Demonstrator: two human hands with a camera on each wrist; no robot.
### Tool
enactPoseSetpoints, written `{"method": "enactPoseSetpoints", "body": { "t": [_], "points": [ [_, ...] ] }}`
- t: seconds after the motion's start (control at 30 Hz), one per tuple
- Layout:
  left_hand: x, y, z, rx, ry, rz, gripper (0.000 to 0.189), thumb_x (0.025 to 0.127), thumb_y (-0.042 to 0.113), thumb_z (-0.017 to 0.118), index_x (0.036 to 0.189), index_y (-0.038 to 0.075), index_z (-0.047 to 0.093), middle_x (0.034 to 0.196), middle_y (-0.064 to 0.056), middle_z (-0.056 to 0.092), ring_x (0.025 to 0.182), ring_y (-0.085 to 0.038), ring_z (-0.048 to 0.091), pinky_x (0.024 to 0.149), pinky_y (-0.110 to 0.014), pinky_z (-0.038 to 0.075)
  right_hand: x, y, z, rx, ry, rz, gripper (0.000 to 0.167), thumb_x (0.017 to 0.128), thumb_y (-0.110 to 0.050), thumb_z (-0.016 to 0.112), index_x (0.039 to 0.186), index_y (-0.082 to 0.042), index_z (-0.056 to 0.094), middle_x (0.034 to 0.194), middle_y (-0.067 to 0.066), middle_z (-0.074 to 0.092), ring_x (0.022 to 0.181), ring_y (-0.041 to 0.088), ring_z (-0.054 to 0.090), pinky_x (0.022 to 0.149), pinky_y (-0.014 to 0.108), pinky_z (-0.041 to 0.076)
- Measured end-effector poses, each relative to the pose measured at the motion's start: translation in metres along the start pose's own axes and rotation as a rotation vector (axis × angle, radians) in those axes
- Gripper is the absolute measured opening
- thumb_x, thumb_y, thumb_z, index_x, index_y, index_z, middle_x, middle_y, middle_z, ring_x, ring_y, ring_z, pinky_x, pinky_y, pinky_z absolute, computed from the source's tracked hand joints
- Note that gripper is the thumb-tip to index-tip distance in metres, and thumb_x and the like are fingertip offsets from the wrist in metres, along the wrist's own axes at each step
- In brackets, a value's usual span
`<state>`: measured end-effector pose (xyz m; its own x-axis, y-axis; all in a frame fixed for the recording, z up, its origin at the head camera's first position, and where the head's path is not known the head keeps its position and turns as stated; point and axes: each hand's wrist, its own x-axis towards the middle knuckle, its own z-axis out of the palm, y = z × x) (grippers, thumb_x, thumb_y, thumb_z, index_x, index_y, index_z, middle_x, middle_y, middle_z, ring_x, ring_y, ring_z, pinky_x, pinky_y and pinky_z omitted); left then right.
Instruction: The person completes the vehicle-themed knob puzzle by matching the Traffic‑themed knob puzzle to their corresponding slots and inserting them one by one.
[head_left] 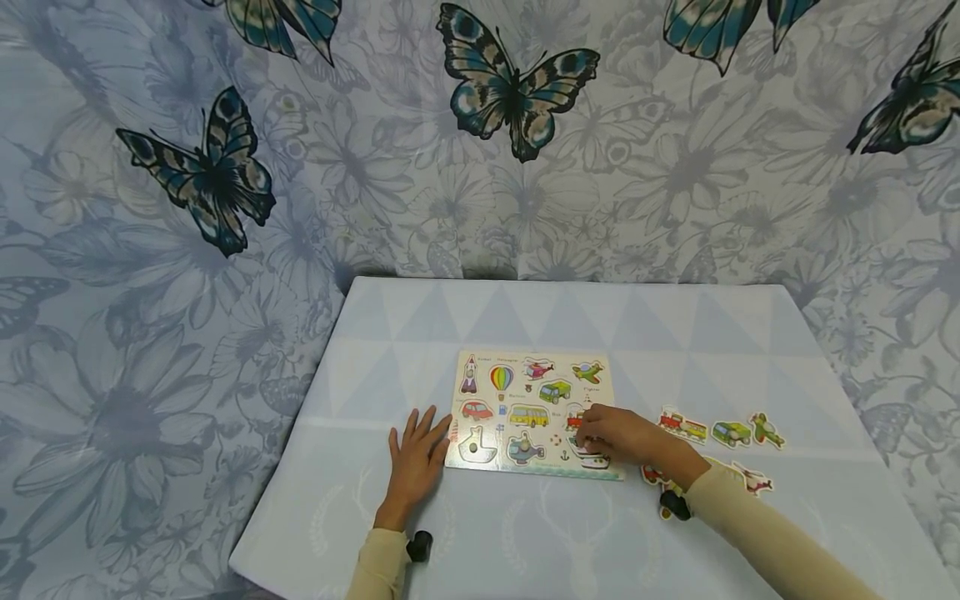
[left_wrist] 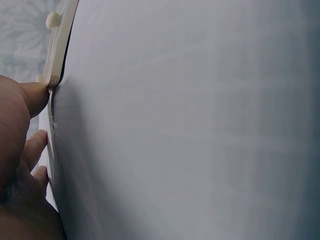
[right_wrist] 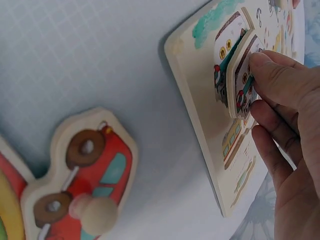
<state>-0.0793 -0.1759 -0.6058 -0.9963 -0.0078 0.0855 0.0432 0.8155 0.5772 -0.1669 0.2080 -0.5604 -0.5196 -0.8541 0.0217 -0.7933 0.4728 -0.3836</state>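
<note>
Painted wooden ship [right_wrist: 244, 75] is being pinched by the right hand [head_left: 618, 435] over the cream wooden puzzle board [right_wrist: 205, 95], near right; left hand [head_left: 415, 467] is being rested at its left edge, fingers loose. Outlines should be getting aligned first imo.

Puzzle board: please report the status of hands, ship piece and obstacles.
Left hand touching puzzle board edge. Right hand pinching ship piece. Piece over matching picture, not seated. Loose pieces off board, not blocking.

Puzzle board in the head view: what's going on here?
A person's right hand holds a ship piece over the matching ship picture on the puzzle board; it isn't seated. The left hand touches the board's left edge. Other pieces, including a train piece and plane piece, lie right of it.
</note>
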Motion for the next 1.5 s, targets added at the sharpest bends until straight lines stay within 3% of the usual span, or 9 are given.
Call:
{"method": "enactPoseSetpoints", "body": {
  "t": [0.23,0.6,0.93,1.13,1.3,1.5],
  "points": [
    [0.0,-0.001,0.001,0.002,0.017,0.015,0.041,0.101,0.028,0.057,0.14,0.017,0.061,0.154,-0.015,0.046,0.149,-0.046,0.027,0.112,-0.075,0.007,-0.002,-0.002,0.002,-0.023,-0.006,0.001,0.011,0.091,-0.017,0.074,0.1,-0.023,0.073,0.096,-0.009,0.062,0.085,0.003,0.054,0.087,0.034,0.056],
    [0.002,-0.002,0.0,0.014,-0.006,0.001,0.042,0.102,0.03,0.056,0.142,0.018,0.059,0.156,-0.013,0.044,0.15,-0.043,0.024,0.113,-0.074,0.006,-0.007,-0.006,0.0,-0.005,0.014,-0.032,0.01,0.091,-0.014,0.074,0.099,-0.02,0.074,0.096,-0.007,0.063,0.084,0.003,0.052,0.071,0.024,0.052],
    [0.004,-0.002,-0.001,0.017,-0.017,-0.005,0.042,0.102,0.029,0.055,0.143,0.018,0.058,0.157,-0.013,0.043,0.151,-0.043,0.023,0.114,-0.074,0.005,-0.009,-0.006,0.001,-0.017,0.064,-0.063,0.012,0.088,-0.012,0.077,0.097,-0.019,0.074,0.097,-0.006,0.064,0.084,0.003,0.054,0.073,0.026,0.054],
    [0.003,-0.002,0.0,0.006,-0.019,-0.005,0.042,0.102,0.03,0.055,0.143,0.018,0.058,0.157,-0.013,0.043,0.151,-0.043,0.023,0.114,-0.074,0.005,-0.009,-0.005,0.005,-0.021,0.044,-0.071,0.011,0.088,-0.014,0.077,0.096,-0.02,0.073,0.095,-0.008,0.064,0.084,0.002,0.053,0.074,0.026,0.053],
    [0.001,-0.002,0.0,0.002,-0.019,-0.004,0.042,0.102,0.029,0.056,0.142,0.018,0.059,0.157,-0.013,0.043,0.15,-0.043,0.024,0.113,-0.074,0.005,-0.011,-0.008,0.006,-0.023,0.005,-0.021,0.009,0.089,-0.018,0.076,0.097,-0.022,0.073,0.097,-0.011,0.065,0.088,0.002,0.054,0.088,0.034,0.055],
    [0.001,-0.001,0.0,-0.009,-0.003,0.009,0.042,0.102,0.03,0.056,0.142,0.017,0.059,0.156,-0.014,0.044,0.15,-0.044,0.025,0.113,-0.075,0.006,-0.012,-0.01,0.005,-0.022,-0.023,0.008,0.007,0.091,-0.02,0.075,0.097,-0.022,0.073,0.099,-0.011,0.066,0.095,0.005,0.058,0.105,0.044,0.049]
  ]
}}
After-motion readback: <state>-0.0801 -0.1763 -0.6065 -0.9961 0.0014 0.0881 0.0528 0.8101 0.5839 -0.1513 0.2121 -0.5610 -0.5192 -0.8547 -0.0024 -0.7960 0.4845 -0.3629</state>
